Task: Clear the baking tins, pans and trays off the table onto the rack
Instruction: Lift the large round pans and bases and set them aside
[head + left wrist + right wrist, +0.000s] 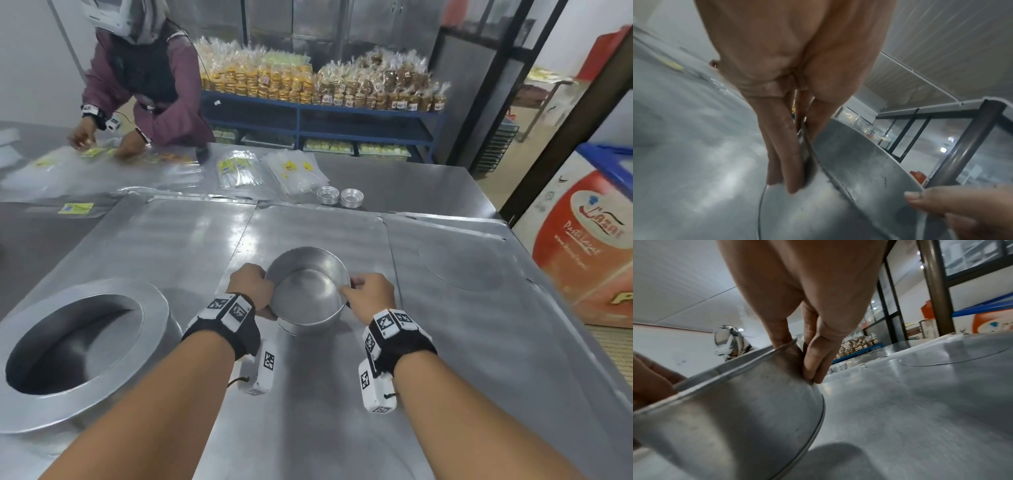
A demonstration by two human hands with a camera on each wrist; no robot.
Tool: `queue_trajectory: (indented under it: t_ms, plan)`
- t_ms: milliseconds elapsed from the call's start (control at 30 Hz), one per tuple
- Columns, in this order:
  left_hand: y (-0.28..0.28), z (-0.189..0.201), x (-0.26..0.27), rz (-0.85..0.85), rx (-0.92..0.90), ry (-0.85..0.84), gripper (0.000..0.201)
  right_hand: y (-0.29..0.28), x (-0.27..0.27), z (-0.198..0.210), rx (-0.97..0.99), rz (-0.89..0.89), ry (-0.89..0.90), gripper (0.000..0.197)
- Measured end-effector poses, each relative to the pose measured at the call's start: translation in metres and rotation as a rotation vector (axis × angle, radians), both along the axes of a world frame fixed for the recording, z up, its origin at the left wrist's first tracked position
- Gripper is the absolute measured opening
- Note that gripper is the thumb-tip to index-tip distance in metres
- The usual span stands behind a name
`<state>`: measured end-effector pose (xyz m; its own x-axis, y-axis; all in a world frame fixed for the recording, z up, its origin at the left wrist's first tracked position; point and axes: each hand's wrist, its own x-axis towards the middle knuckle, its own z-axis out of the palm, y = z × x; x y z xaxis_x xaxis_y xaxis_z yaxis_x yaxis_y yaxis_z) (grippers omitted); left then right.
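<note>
A round deep metal baking tin (308, 294) is held tilted above the steel table (445, 359), its shadow showing under it in the right wrist view. My left hand (255, 291) pinches its left rim (807, 155), thumb inside and fingers (785, 162) outside. On the opposite rim my right hand (366, 296) pinches the same way, thumb over the edge and fingers (816, 356) on the tin's outer wall (735, 410). A large round tin (78, 346) lies on the table at the left. Two stacks of small tins (339, 197) sit further back.
Another person (150, 78) works with plastic bags (267, 171) at the table's far left. A blue shelf of packed biscuits (318, 85) stands behind. A chest freezer (579, 240) lies to the right, and a dark post (935, 288) rises past the table edge.
</note>
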<state>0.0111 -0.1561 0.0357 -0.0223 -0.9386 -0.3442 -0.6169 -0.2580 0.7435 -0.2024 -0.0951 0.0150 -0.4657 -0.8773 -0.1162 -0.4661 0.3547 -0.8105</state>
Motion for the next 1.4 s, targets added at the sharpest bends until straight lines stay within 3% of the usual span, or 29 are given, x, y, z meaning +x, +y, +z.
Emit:
queue_trajectory:
  t_ms: [133,200,333,467,733,833,1000,1133,1267,1333,1400]
  plan:
    - [-0.013,-0.001,-0.012,0.101,-0.008,0.243,0.02,-0.005,0.001,0.009,-0.04,-0.131,-0.29,0.002]
    - [-0.02,-0.002,-0.021,0.152,0.011,0.388,0.025,-0.008,0.001,0.011,-0.069,-0.18,-0.404,0.007]
    - [-0.028,0.006,-0.051,0.196,0.036,0.685,0.043,-0.02,-0.013,0.017,-0.141,-0.221,-0.445,0.012]
    - [-0.053,0.016,-0.093,0.19,0.009,0.779,0.034,-0.044,-0.047,0.028,-0.205,-0.289,-0.51,0.011]
    - [-0.142,0.022,-0.206,0.073,-0.063,0.715,0.034,-0.134,-0.168,0.031,-0.239,-0.275,-0.481,0.018]
    - [-0.187,0.008,-0.252,0.042,-0.108,0.653,0.035,-0.18,-0.22,0.023,-0.208,-0.219,-0.407,0.008]
    - [-0.263,-0.026,-0.324,0.049,-0.156,0.625,0.038,-0.265,-0.308,-0.022,-0.171,-0.192,-0.334,0.018]
    - [-0.31,-0.057,-0.363,0.061,-0.183,0.561,0.034,-0.316,-0.342,-0.047,-0.178,-0.164,-0.325,0.004]
    - [-0.355,-0.095,-0.382,0.06,-0.205,0.433,0.036,-0.349,-0.362,-0.063,-0.158,-0.151,-0.311,0.008]
    - [-0.361,-0.092,-0.385,0.032,-0.224,0.321,0.033,-0.362,-0.369,-0.068,-0.123,-0.157,-0.208,0.002]
    - [-0.366,-0.086,-0.388,0.022,-0.248,0.226,0.019,-0.372,-0.377,-0.069,-0.054,-0.125,-0.048,0.015]
